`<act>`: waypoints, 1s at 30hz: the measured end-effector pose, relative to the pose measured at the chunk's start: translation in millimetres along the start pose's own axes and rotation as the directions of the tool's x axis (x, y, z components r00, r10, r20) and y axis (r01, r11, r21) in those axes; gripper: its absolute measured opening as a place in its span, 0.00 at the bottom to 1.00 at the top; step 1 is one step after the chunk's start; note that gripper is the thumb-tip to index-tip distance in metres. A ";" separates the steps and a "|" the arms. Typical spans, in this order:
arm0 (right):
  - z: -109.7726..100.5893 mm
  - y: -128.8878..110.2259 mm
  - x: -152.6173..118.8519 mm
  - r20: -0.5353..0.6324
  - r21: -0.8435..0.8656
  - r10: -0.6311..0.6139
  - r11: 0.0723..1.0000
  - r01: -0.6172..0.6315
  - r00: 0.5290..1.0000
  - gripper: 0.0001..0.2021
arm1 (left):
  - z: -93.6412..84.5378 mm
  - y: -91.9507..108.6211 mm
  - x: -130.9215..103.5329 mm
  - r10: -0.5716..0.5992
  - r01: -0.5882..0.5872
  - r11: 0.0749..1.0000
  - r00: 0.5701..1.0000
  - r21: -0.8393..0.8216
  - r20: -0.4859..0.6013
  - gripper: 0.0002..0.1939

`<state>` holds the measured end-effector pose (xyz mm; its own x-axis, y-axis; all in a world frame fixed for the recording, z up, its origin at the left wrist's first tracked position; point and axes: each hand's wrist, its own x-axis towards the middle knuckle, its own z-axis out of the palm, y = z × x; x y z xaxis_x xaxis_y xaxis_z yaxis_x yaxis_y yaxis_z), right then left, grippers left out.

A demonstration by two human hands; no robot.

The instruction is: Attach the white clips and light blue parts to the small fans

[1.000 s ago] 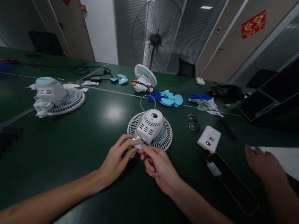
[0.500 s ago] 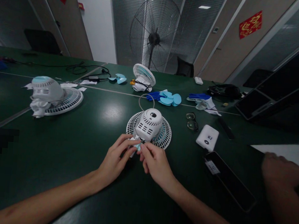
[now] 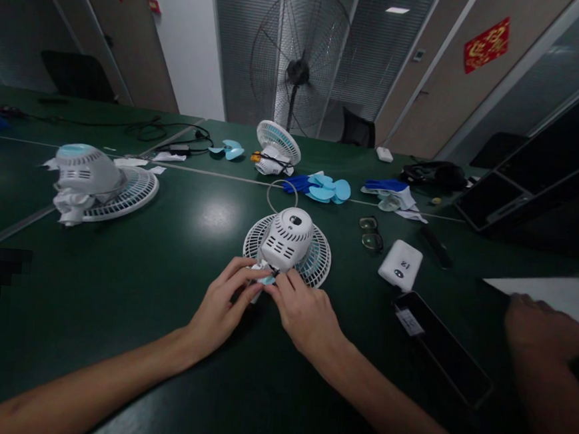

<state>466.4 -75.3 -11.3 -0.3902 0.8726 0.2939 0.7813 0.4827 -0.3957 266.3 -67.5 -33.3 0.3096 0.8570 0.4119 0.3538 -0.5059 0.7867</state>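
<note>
A small white fan [image 3: 286, 237] lies grille-down on the dark green table, its slotted motor housing facing up. At the housing's near side, my left hand [image 3: 223, 300] pinches a small white and light-blue part [image 3: 265, 278]. My right hand [image 3: 311, 312] is closed at the same part from the right, its fingertips against the near edge of the housing. What exactly lies between the right fingertips is hidden. A thin pale cable [image 3: 283, 182] loops behind the housing.
A second white fan [image 3: 89, 178] lies at the left, a third [image 3: 276, 150] at the back. Light-blue blades [image 3: 329, 189], glasses [image 3: 371, 233], a white box [image 3: 401, 264] and a black case [image 3: 444, 346] are around. Another person's hand [image 3: 546, 327] touches white paper [image 3: 554, 296] at the right.
My right hand has turned and its fingers have moved up to the housing's near edge. My left hand keeps its pinch. The whole view has shifted slightly.
</note>
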 end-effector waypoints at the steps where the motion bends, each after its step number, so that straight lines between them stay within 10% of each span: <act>1: -0.6 -2.4 2.5 0.028 0.179 0.069 0.981 -0.073 0.997 0.24 | -0.2 0.6 0.1 0.000 0.000 1.000 1.000 0.003 0.002 0.15; 4: -3.6 -8.6 9.8 0.375 0.685 0.266 0.566 -0.459 0.888 0.26 | -0.4 2.0 0.2 0.000 0.000 1.000 1.000 0.007 0.005 0.14; 7: -6.5 -9.0 12.6 0.636 0.726 0.204 0.170 -0.666 0.745 0.24 | -0.3 1.8 0.0 0.000 0.000 1.000 1.000 0.009 0.008 0.15; 10: -6.0 -4.1 9.1 0.424 0.683 0.260 0.537 -0.495 0.868 0.23 | -0.2 1.0 0.0 -0.007 0.006 1.000 1.000 0.016 0.009 0.15; 12: -4.1 0.1 5.2 0.166 0.394 0.183 0.889 -0.235 0.969 0.21 | -0.3 0.8 0.3 -0.011 0.010 1.000 1.000 0.018 0.006 0.15; 14: -2.1 3.7 1.9 0.055 0.061 0.044 0.997 -0.047 0.998 0.18 | -0.3 0.8 0.7 -0.009 0.009 1.000 1.000 0.018 0.003 0.15; 17: 0.7 5.3 0.3 0.054 -0.018 -0.002 1.000 0.003 0.999 0.19 | -0.5 1.2 1.1 0.008 -0.008 1.000 1.000 0.019 0.000 0.15; 19: 2.9 2.6 1.6 0.080 0.262 0.085 0.959 -0.103 0.993 0.20 | -0.5 1.5 1.0 0.025 -0.025 0.999 1.000 0.025 -0.002 0.15; 22: 5.5 -5.4 4.8 0.252 0.662 0.221 0.670 -0.334 0.942 0.28 | -0.3 2.0 0.7 0.035 -0.034 0.999 0.999 0.032 -0.004 0.15; 26: 2.1 -10.8 7.1 0.536 0.761 0.240 0.277 -0.586 0.809 0.28 | 0.3 2.2 0.6 0.009 -0.009 0.999 1.000 0.031 -0.012 0.15; 28: -0.8 -8.6 6.1 0.463 0.731 0.268 0.424 -0.535 0.845 0.26 | 0.2 1.9 0.6 0.008 -0.008 1.000 1.000 0.028 -0.007 0.15; 30: -2.1 -4.7 3.9 0.229 0.538 0.241 0.776 -0.329 0.943 0.22 | -0.2 1.4 0.6 0.010 -0.010 1.000 1.000 0.018 -0.004 0.15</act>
<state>462.2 -74.3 -6.4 -0.2909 0.9566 -0.0177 0.4724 0.1275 -0.8721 266.8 -67.7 -31.9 0.3097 0.8524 0.4213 0.3664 -0.5158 0.7744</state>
